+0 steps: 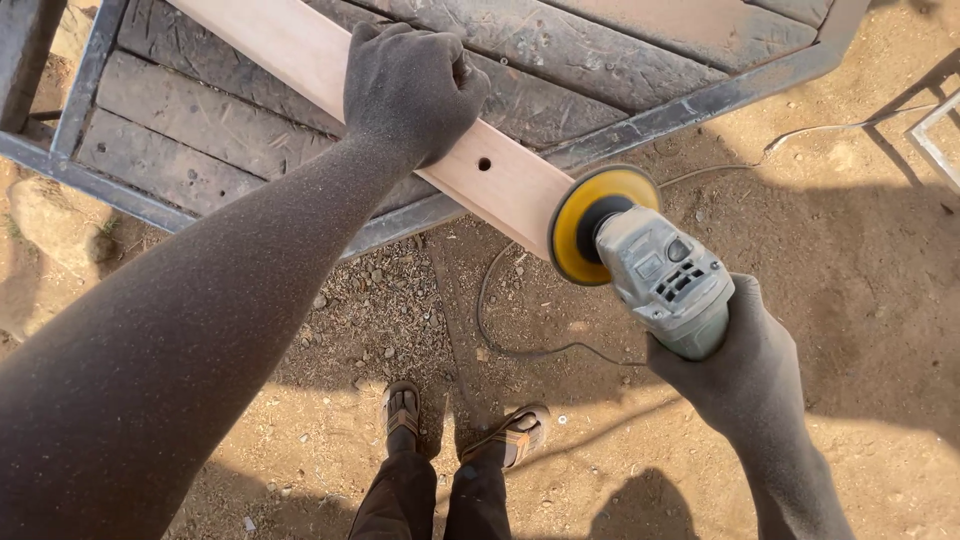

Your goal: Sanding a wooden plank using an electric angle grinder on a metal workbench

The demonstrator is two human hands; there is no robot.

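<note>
A pale wooden plank with a small drilled hole lies slantwise across a worn workbench, its end overhanging the bench edge. My left hand, dusty all over, presses down on the plank. My right hand grips the body of a grey angle grinder. Its yellow sanding disc meets the end of the plank.
The bench has a grey metal frame and dusty boards. Sandy ground with small stones lies below. A thin cable loops across the dirt. My sandalled feet stand near it. A pale frame corner shows at right.
</note>
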